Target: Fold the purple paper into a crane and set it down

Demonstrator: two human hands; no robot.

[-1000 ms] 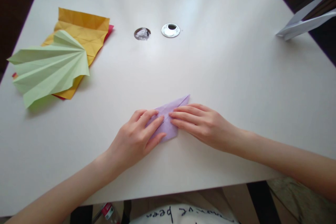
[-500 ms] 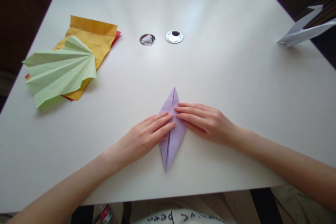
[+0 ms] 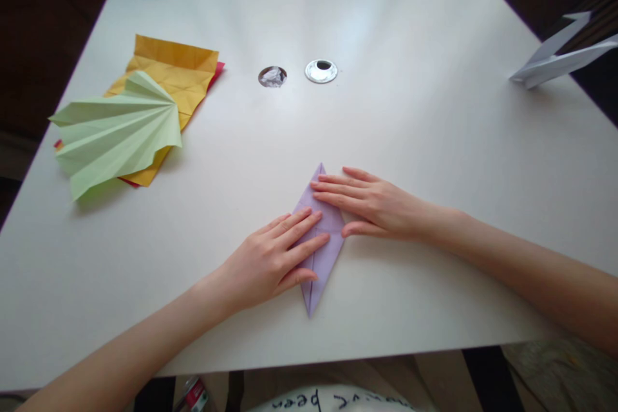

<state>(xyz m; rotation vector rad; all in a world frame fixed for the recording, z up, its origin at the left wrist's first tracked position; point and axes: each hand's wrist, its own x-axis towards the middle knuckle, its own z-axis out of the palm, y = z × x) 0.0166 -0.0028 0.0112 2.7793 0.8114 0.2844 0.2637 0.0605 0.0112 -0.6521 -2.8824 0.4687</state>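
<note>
A lilac paper [image 3: 322,256] folded into a long narrow diamond lies flat on the white table [image 3: 434,141], one tip pointing away from me and one toward me. My left hand [image 3: 273,259] lies flat on its left half, fingers stretched across the middle crease. My right hand [image 3: 371,204] presses flat on the upper right part, fingertips at the far tip and thumb at the right corner. Both palms hide much of the paper.
A pleated light green paper fan [image 3: 118,132] rests on orange [image 3: 168,74] and red sheets at the left. Two round holes [image 3: 321,71] sit in the table's middle. A white folded paper [image 3: 560,55] stands at the right edge.
The lilac paper was turned from slanting to lengthwise in front of me. My right hand has since slid up toward its far tip, and my left hand now covers more of the lower half.
</note>
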